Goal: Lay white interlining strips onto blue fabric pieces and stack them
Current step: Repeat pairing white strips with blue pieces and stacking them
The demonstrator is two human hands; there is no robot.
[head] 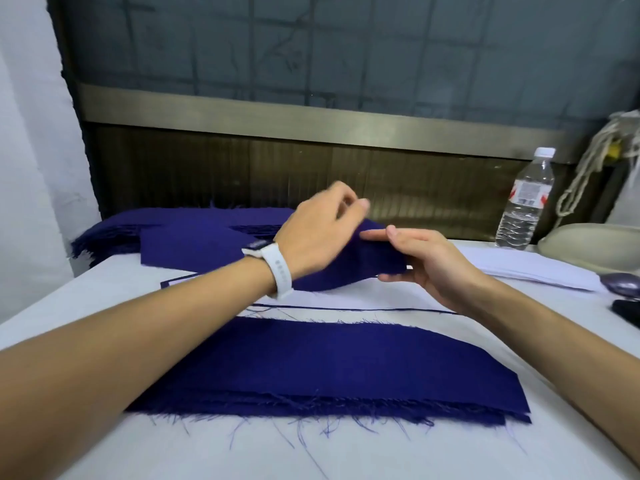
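A blue fabric piece (363, 261) hangs lifted over the middle of the table. My right hand (426, 261) pinches its right end between thumb and fingers. My left hand (322, 230), with a white watch on the wrist, reaches across and grips the piece's raised far edge with curled fingers. Under the lifted piece lies a white interlining strip (346, 299) on a blue piece whose thin edge shows around it. A pile of white interlining strips (530, 268) lies to the right. A stack of blue pieces (138, 226) sits at the back left.
Another stack of frayed blue pieces (329, 365) lies near the front edge under my forearms. A water bottle (526, 199) stands at the back right beside a pale bowl-shaped object (588, 244). Small dark items (623, 285) lie at the right edge. A dark panel rises behind the table.
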